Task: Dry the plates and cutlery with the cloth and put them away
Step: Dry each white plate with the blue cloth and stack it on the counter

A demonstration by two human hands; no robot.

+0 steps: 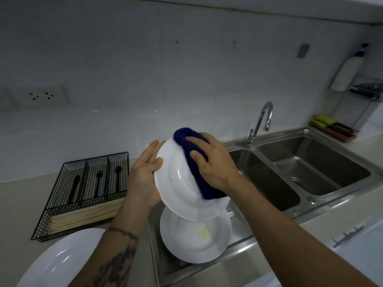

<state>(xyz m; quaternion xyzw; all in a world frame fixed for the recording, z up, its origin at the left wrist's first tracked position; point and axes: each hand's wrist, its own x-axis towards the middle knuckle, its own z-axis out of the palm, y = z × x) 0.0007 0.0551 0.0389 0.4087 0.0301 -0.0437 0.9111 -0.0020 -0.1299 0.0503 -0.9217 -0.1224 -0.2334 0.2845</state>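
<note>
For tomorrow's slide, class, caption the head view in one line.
Left hand holds a white plate over the sink while right hand wipes it with a blue cloth.

The left hand (145,172) grips a tilted white plate (178,187) by its left rim, thumb on the face and fingers behind it. The right hand (213,160) presses a dark blue cloth (192,162) against the plate's upper right part, fingers spread over the cloth. Below, a second white plate (194,241) with a yellowish smear lies on the steel drainboard (238,230) beside the double sink (310,168). A third white plate (62,259) sits on the counter at lower left, near a black wire cutlery basket (87,193) holding dark cutlery and pale chopsticks. A tap (262,121) stands behind the sink.
</note>
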